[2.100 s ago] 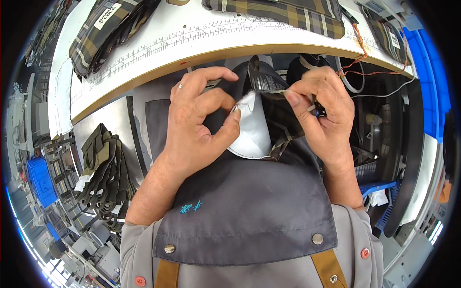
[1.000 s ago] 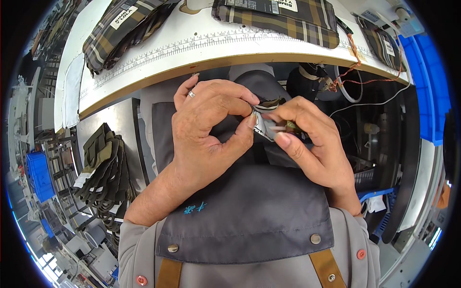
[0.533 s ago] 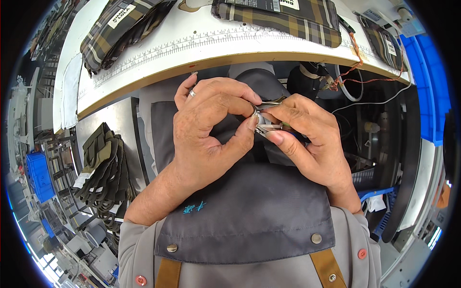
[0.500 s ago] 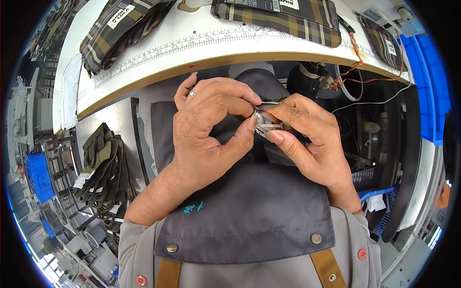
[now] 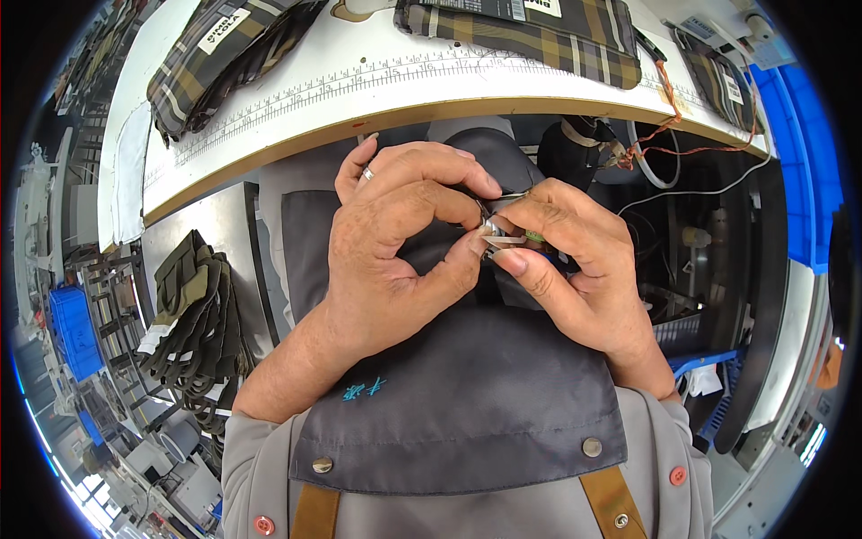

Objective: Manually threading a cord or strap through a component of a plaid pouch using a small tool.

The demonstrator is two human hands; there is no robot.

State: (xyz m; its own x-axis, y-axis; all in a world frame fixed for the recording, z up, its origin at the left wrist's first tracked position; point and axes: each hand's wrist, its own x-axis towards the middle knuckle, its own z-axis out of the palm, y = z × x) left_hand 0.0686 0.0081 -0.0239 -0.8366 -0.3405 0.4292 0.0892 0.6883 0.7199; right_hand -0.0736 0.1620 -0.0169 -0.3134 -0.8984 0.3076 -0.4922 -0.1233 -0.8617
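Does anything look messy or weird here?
The thin, twisted orange cord looks messy: it hangs tangled over the white table's wooden edge. Nothing looks spilled. The small pale strip between the left hand and right hand is mostly hidden, so I can't judge it.

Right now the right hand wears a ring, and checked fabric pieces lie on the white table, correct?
Not quite: the head view shows the ring on the left hand, not the right hand. Checked fabric pieces do lie on the white table.
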